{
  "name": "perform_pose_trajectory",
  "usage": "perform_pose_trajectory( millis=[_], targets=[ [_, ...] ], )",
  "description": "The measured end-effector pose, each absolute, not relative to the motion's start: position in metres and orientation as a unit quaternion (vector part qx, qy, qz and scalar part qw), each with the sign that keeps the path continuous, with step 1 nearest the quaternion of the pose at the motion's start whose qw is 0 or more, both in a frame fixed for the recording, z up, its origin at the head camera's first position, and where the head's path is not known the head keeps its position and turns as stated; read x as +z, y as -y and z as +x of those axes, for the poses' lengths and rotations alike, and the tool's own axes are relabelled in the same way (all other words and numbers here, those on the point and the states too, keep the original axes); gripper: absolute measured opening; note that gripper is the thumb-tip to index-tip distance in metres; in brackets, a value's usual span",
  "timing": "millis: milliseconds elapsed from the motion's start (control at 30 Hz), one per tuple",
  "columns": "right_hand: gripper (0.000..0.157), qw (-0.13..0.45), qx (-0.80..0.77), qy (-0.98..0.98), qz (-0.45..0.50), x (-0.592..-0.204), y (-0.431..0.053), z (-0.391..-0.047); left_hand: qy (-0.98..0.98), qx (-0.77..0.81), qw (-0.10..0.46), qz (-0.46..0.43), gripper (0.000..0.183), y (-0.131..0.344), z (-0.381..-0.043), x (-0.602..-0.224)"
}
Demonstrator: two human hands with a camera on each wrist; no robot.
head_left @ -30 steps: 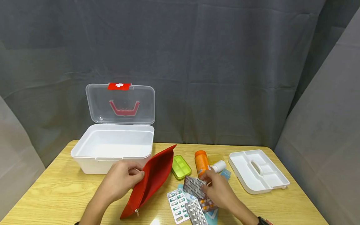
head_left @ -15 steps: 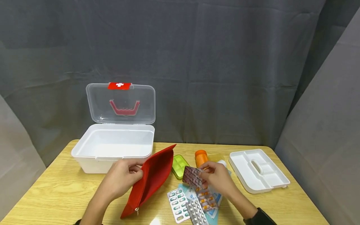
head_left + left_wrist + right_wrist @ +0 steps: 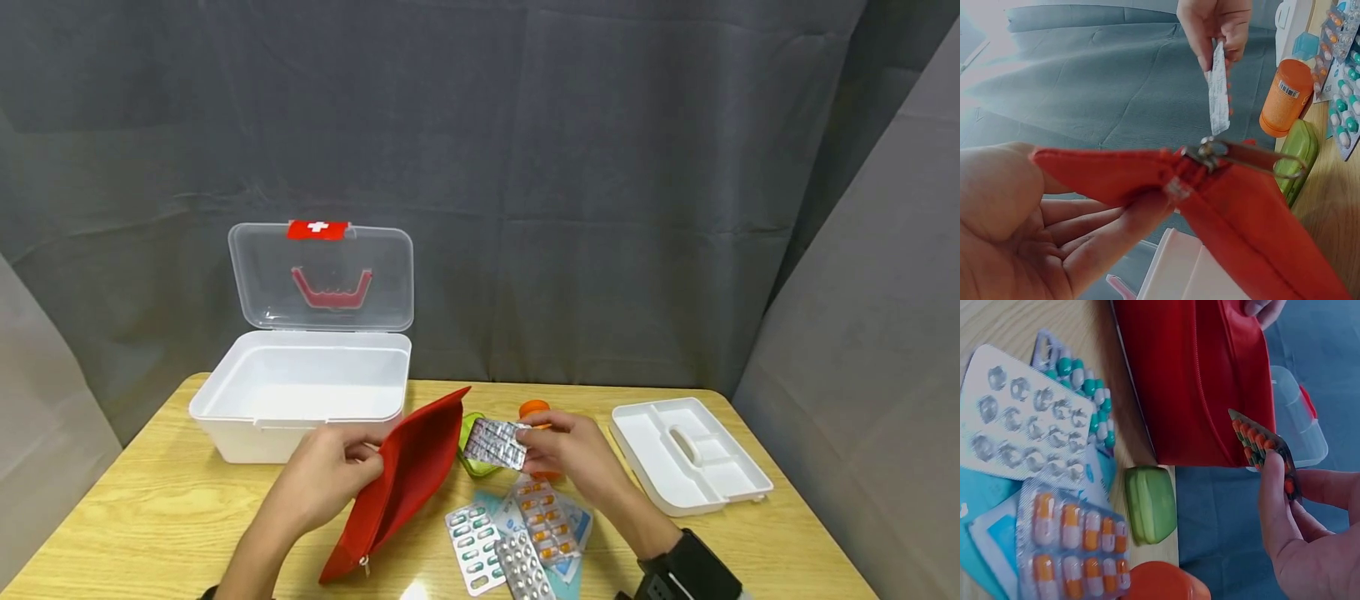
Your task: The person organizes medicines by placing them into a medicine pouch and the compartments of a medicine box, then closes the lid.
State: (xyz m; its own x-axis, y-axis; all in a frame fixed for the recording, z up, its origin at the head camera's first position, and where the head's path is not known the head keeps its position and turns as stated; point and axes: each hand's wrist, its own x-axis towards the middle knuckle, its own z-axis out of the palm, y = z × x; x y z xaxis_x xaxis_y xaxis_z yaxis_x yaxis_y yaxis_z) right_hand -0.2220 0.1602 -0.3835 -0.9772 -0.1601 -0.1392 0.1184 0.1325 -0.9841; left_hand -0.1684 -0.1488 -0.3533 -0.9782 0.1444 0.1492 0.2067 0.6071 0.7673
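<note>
My left hand (image 3: 330, 471) pinches the edge of a red zip pouch (image 3: 420, 454), whose mouth gapes toward the right; a zip pull (image 3: 1247, 156) hangs at its corner. Between the thumb and fingers of my right hand (image 3: 573, 458) is a blister pack of capsules (image 3: 495, 442), foil side up in the head view. In the right wrist view its orange and dark capsules (image 3: 1254, 439) face the camera, close to the pouch opening. Below on the table lie a pack of green-and-white capsules (image 3: 475, 546), a silver tablet blister (image 3: 523, 567) and an orange-and-white capsule pack (image 3: 547, 521).
A white box (image 3: 300, 437) with its clear lid (image 3: 322, 279) raised stands behind the pouch. Behind the held pack are a green pill case (image 3: 476, 467) and an orange bottle (image 3: 1285, 100). A white divided tray (image 3: 678, 500) sits at right. Blue packets (image 3: 570, 583) lie under the blisters.
My right hand has lifted the capsule blister off the pile and carried it up and left toward the pouch. The left hand and pouch stay nearly still.
</note>
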Motion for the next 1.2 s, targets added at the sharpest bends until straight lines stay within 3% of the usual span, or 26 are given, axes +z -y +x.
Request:
perform_pose_trajectory(
  millis=[600,1200],
  targets=[
    [0.031,0.155,-0.668,-0.725,-0.070,-0.386,-0.120,-0.249,0.894,-0.430,0.041,-0.119,0.025,0.148,-0.168,-0.356],
    [0.019,0.110,-0.640,-0.758,-0.056,-0.400,-0.094,-0.263,0.891,-0.433,0.040,-0.128,0.024,0.149,-0.169,-0.357]
  ],
)
